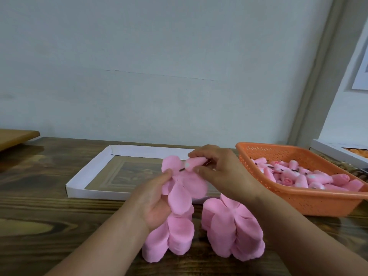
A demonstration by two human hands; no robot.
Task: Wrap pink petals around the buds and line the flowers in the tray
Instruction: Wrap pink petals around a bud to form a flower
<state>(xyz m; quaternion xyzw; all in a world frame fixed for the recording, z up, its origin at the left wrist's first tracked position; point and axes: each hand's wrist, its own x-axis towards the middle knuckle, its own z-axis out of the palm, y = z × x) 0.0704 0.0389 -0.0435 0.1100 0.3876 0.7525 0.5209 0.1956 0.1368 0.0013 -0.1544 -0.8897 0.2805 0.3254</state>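
L hand (159, 198) grips pink petal sheet (183, 186) from below, thumb on top. R hand (219, 168) pinches bud (195, 163) by tapered body, stem tip at sheet centre. I judge sheet thin, soft, tears easily; bud light, squashable. Hold near stem, gentle pressure. Two petal stacks (231, 232) on surface near me. White tray (79, 184) holds no flowers yet. More buds in orange basket (298, 198), R side.

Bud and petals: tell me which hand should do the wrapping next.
Left, probably. The left hand already holds the pink petals spread under the bud, with its thumb on them, so it can fold them up. The right hand pinches the bud and should keep that grip.
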